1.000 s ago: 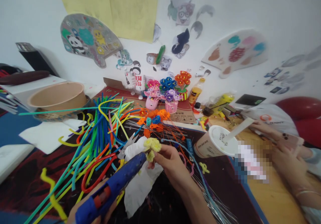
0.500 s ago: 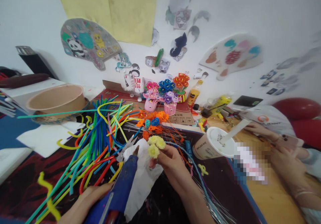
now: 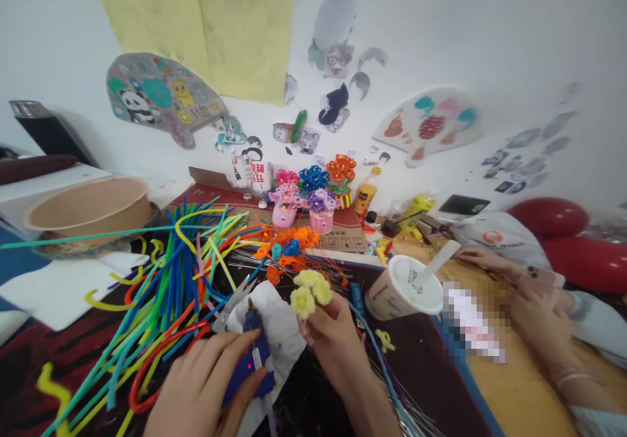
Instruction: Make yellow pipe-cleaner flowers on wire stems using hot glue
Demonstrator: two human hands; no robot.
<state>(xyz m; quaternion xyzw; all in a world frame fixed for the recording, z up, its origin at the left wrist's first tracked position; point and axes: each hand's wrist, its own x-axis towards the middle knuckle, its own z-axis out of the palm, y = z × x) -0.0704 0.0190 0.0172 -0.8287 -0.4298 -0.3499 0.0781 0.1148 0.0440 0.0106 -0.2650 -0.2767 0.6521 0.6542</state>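
In the head view my left hand (image 3: 206, 375) curls over a blue hot glue gun (image 3: 252, 352), its nozzle pointing away over a crumpled white tissue (image 3: 281, 319). A small red light glows on the gun's side. My right hand (image 3: 340, 349) pinches a little bunch of yellow fuzzy flowers (image 3: 308, 290), heads up, just right of the tissue; the stems are hidden in the fingers. Metal scissors (image 3: 235, 303) lie beside the nozzle. Behind the bunch are orange fuzzy flowers (image 3: 298, 238) on thin wires. A loose yellow fuzzy loop (image 3: 385, 340) rests to the right.
Coloured pipe cleaners (image 3: 181, 260) heap on the left, near a beige basin (image 3: 93, 205). A lidded cup with a straw (image 3: 404, 287) stands right of my right hand. Potted fuzzy flowers (image 3: 321, 218) stand at the back. Another person's hands (image 3: 539, 313) hold a phone (image 3: 539, 279) at far right.
The glue gun has turned and lowered onto the tissue, with my left hand now over its top. The yellow flowers stay in my right hand. The view has shifted slightly.
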